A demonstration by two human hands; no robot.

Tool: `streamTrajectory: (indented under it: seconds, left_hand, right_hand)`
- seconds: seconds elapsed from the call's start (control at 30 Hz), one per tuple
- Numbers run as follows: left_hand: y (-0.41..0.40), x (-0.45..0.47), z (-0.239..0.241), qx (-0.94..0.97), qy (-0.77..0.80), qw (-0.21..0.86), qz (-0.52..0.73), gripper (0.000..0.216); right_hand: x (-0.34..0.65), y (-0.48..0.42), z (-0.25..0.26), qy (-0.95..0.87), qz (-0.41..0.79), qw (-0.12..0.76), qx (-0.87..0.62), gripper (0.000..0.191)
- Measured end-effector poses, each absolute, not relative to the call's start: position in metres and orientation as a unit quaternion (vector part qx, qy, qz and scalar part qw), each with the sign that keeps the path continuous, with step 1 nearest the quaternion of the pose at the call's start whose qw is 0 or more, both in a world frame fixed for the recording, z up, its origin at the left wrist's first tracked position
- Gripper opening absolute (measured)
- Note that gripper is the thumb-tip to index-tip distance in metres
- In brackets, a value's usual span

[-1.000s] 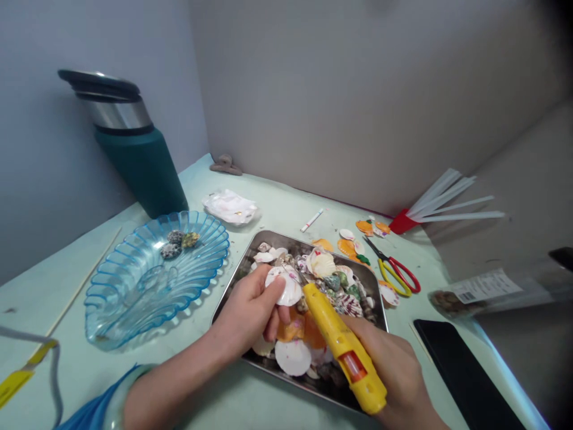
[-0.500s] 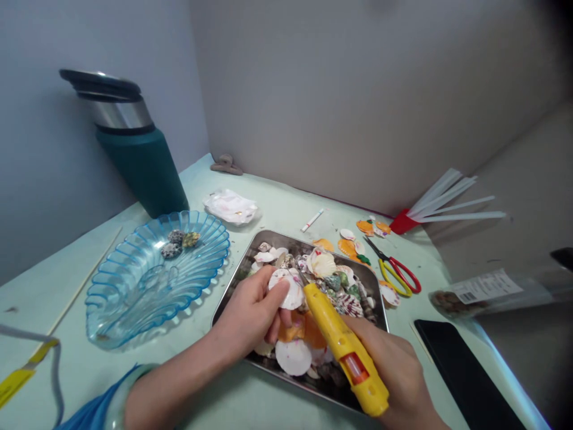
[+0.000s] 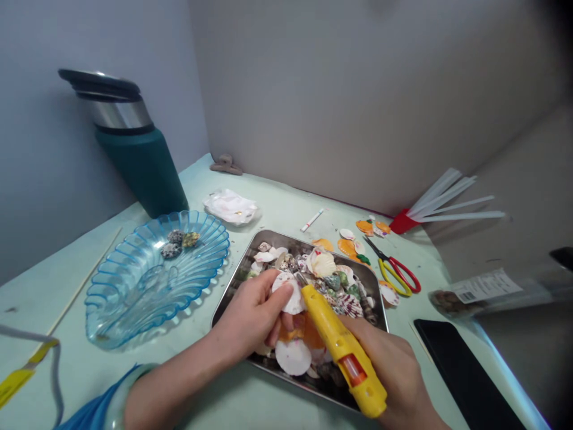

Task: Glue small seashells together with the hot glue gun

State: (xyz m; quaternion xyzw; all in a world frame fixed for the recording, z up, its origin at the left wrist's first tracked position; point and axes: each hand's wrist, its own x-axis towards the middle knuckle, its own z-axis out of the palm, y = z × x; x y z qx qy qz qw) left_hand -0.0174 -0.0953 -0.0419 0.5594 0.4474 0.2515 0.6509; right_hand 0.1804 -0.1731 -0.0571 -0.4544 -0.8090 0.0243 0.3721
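My left hand pinches a white seashell between thumb and fingers, above a metal tray. A yellow hot glue gun is gripped in my right hand, its metal nozzle close against the shell's upper right edge; whether it touches I cannot tell. Beneath my hands the tray holds many shells: a large white shell, a striped shell, a cream scallop and small green ones. Part of the orange shells is hidden by my left fingers and the glue gun.
A blue shell-shaped dish with several small shells stands left, before a teal bottle. Scissors, orange shells and a red cup of glue sticks lie right. A black phone-like slab rests near the right edge.
The white shell has tilted and shifted slightly right in my left fingers. The glue gun has moved slightly left, with its nozzle still at the shell's edge.
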Motion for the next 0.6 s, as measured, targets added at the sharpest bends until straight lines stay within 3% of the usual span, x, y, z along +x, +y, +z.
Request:
streamTrajectory:
  seconds: [0.6]
  left_hand:
    - [-0.0951, -0.0178, -0.0437, 0.571, 0.449, 0.636, 0.261, 0.027]
  right_hand:
    - [0.1805, -0.1735, -0.0552, -0.81, 0.018, 0.371, -0.455, 0.021]
